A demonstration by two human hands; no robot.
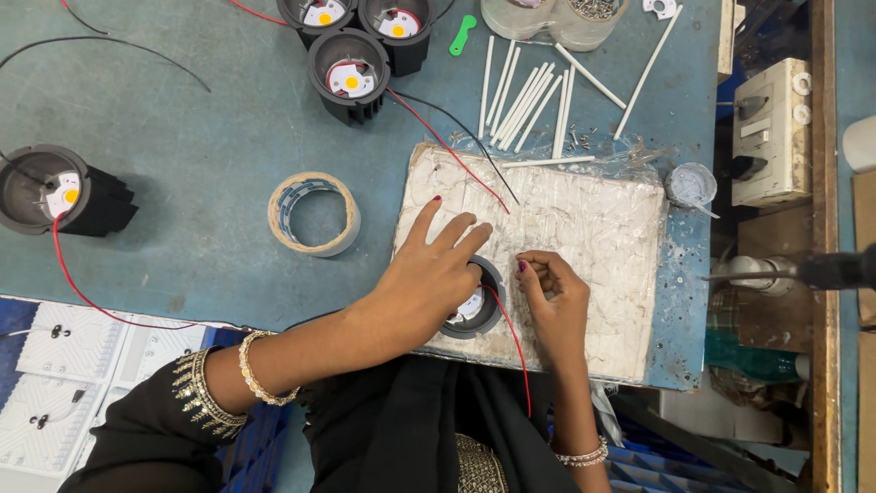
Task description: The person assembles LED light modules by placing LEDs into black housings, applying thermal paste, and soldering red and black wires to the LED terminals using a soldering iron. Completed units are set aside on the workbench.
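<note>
My left hand (429,274) rests on top of a round black lamp housing (484,306) and steadies it on a white plastic-wrapped pad (593,237). Its fingers are spread over the rim. My right hand (555,297) sits just right of the housing, fingertips pinched together on something too small to make out. A red wire (518,351) runs from the housing down toward me. Most of the housing is hidden under my left hand.
A roll of tape (313,213) lies left of the pad. Three more black housings (349,75) stand at the back, another (55,192) at far left with red and black wires. White sleeves (529,96), jars (557,18), a switch box (771,128) and a screwdriver (803,269) lie to the right.
</note>
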